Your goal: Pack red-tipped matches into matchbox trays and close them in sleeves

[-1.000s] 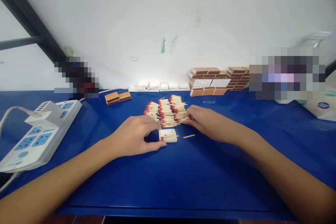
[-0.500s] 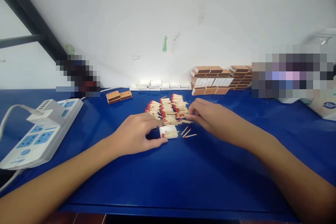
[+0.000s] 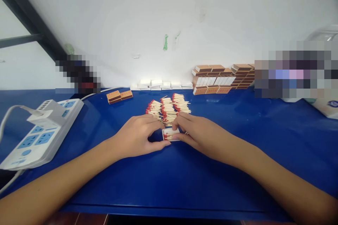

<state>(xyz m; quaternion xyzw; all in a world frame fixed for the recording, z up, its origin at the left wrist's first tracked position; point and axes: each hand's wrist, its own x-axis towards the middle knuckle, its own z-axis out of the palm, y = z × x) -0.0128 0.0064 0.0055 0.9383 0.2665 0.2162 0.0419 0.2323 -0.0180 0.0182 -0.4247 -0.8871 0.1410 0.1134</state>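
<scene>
A small white matchbox tray [image 3: 167,131] lies on the blue table with several red-tipped matchsticks [image 3: 168,137] in it. My left hand [image 3: 138,135] grips the tray's left end, index finger at the far corner and thumb at the near one. Over the tray's right end, my right hand [image 3: 198,130] has its thumb and index finger bent down at the matchsticks, seemingly pinching some; the fingertips partly hide them. Just beyond the tray, loose matchsticks [image 3: 169,109] lie in three heaped rows, their red heads mostly to the left.
White trays [image 3: 156,83] line the wall. Brown matchboxes [image 3: 211,89] are stacked at the right back, and a few more matchboxes [image 3: 118,96] lie left of the matches. A white power strip [image 3: 56,135] with a plugged-in adapter stands on the left of the blue table [image 3: 169,179].
My right hand has moved left and nearer, from the match pile to the tray. It now covers the loose matches right of the tray. My left hand keeps its hold; the tray has shifted slightly.
</scene>
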